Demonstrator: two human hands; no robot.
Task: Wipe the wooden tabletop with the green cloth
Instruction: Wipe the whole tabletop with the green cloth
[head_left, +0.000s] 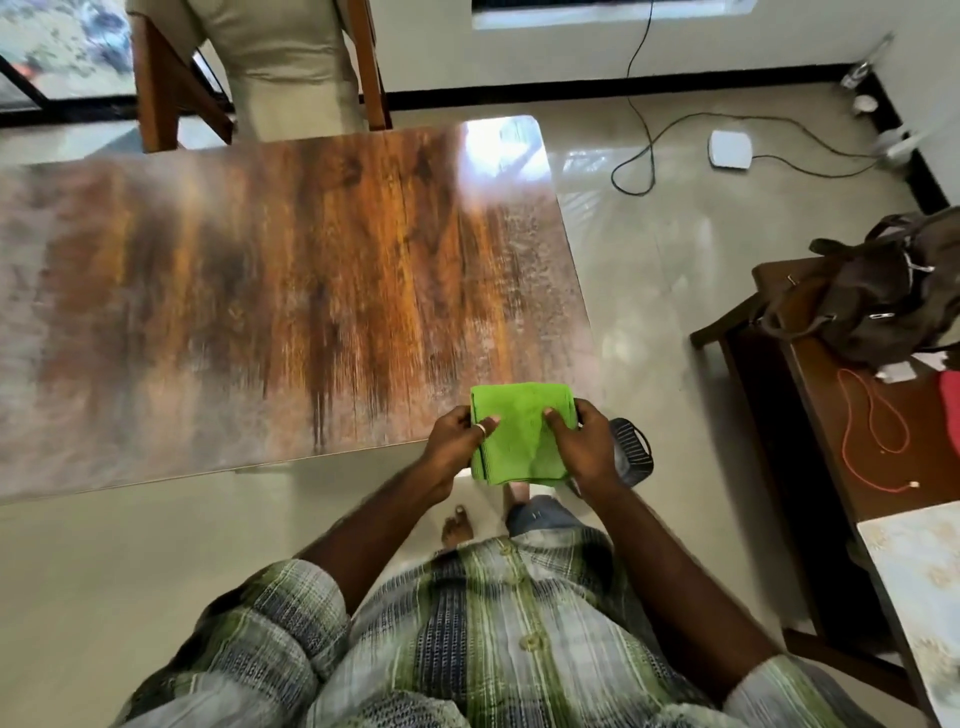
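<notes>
Two grips, left hand and right hand, clasp green cloth over glossy wooden tabletop corner; pale floor.

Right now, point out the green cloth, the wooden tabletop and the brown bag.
green cloth (522, 441), head view, middle of folded face.
wooden tabletop (291, 270), head view, bare middle.
brown bag (883, 296), head view, its body.

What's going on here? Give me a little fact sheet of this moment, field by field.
cloth: green cloth, folded, at the tabletop's near right corner
left hand: pinches the cloth's left edge, thumb on top
right hand: pinches its right edge, thumb on top
table: wooden tabletop, glossy, streaky
nearby: brown bag on side table, right
</notes>
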